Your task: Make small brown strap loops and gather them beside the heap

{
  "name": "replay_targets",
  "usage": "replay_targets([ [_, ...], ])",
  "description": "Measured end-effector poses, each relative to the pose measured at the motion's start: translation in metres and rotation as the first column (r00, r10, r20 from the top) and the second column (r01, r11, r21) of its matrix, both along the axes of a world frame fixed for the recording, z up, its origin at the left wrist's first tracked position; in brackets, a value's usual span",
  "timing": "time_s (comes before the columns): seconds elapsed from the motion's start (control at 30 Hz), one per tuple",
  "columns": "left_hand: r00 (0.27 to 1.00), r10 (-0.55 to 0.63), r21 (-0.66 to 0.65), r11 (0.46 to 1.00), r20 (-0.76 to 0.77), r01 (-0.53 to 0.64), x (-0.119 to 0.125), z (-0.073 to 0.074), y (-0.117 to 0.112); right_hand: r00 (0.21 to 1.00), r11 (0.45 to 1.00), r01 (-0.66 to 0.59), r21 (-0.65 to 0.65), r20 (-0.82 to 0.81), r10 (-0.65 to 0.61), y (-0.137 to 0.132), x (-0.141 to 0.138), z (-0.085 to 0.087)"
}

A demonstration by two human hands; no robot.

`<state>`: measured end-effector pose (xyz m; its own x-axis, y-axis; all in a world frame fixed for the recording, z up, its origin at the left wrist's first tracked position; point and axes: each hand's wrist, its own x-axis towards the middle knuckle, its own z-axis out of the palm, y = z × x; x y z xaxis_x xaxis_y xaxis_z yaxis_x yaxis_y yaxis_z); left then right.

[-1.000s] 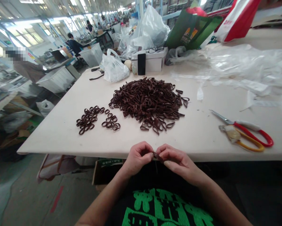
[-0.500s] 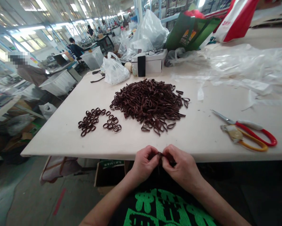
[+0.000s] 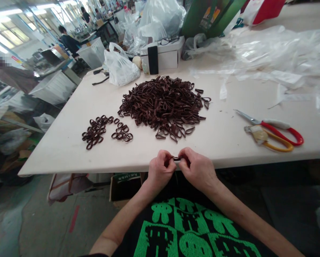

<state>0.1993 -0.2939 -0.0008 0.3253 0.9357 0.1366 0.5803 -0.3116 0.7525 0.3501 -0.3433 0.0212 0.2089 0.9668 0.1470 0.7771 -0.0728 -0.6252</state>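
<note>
At the table's front edge, my left hand (image 3: 162, 168) and my right hand (image 3: 196, 167) face each other, both closed in a pinch. Between their fingertips stretches a small dark brown leather loop (image 3: 177, 158), held at both ends and partly hidden by the fingers. Beyond them lies a big heap of flat, teardrop-shaped brown loops (image 3: 162, 103). To its left sit two small groups of rounded brown rings, a larger group (image 3: 93, 132) and a smaller group (image 3: 122, 132).
Red-handled scissors (image 3: 277, 130) and a yellow-handled tool (image 3: 268, 138) lie on the right of the table (image 3: 60, 150). Along the back are a white plastic bag (image 3: 121, 67), a white box (image 3: 169, 53), a phone (image 3: 152, 60) and clear plastic sheeting (image 3: 269, 53). People work at the far left.
The loop between my hands now shows as a short band stretched crosswise; before, the fingers mostly covered it. My hands have spread slightly apart. The camera view has tilted down.
</note>
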Motion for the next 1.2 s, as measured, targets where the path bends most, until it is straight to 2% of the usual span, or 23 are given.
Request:
replay_targets([
  [0.13, 0.998, -0.002, -0.022, 1.0, 0.056, 0.003, -0.003, -0.003, 0.001, 0.958, 0.998, -0.059, -0.031, -0.282, 0.048, 0.004, 0.0, -0.002],
  [0.3, 0.985, 0.027, -0.138, 0.99, 0.168, -0.004, -0.004, -0.003, 0.002, 0.899, 0.994, -0.067, 0.081, -0.427, 0.096, 0.003, -0.001, -0.007],
  [0.37, 0.978, 0.069, -0.174, 0.984, 0.199, -0.035, -0.011, -0.005, 0.013, 0.914, 0.99, -0.053, 0.131, -0.393, 0.101, 0.003, 0.007, -0.009],
  [0.47, 0.961, 0.195, -0.128, 0.977, 0.193, -0.172, -0.036, -0.005, 0.046, 0.983, 0.976, 0.019, 0.216, -0.18, 0.021, 0.005, 0.031, -0.019],
  [0.57, 0.938, 0.338, 0.033, 0.94, 0.072, -0.341, -0.075, 0.002, 0.087, 0.998, 0.956, 0.058, 0.288, 0.017, -0.066, 0.009, 0.055, -0.032],
  [0.67, 0.884, 0.44, 0.252, 0.883, -0.158, -0.395, -0.106, 0.012, 0.122, 0.993, 0.947, 0.054, 0.318, 0.082, -0.084, 0.009, 0.068, -0.041],
  [0.73, 0.854, 0.449, 0.373, 0.864, -0.262, -0.339, -0.114, 0.016, 0.136, 0.991, 0.943, 0.037, 0.332, 0.109, -0.078, 0.009, 0.069, -0.045],
  [0.8, 0.862, 0.386, 0.443, 0.869, -0.329, -0.22, -0.113, 0.016, 0.145, 0.983, 0.937, 0.014, 0.348, 0.164, -0.076, 0.01, 0.067, -0.046],
  [0.9, 0.861, 0.248, 0.455, 0.89, -0.445, -0.021, -0.105, 0.007, 0.154, 0.966, 0.926, -0.015, 0.377, 0.245, -0.084, 0.011, 0.064, -0.047],
  [0.97, 0.83, 0.197, 0.43, 0.901, -0.522, 0.056, -0.102, 0.0, 0.162, 0.961, 0.92, -0.032, 0.391, 0.266, -0.079, 0.012, 0.064, -0.047],
  [1.07, 0.784, 0.194, 0.398, 0.914, -0.59, 0.074, -0.113, -0.006, 0.182, 0.959, 0.92, -0.053, 0.388, 0.275, -0.061, 0.011, 0.066, -0.048],
  [1.2, 0.76, 0.277, 0.408, 0.913, -0.589, -0.016, -0.143, 0.0, 0.212, 0.958, 0.926, -0.062, 0.373, 0.283, -0.05, 0.009, 0.066, -0.05],
])
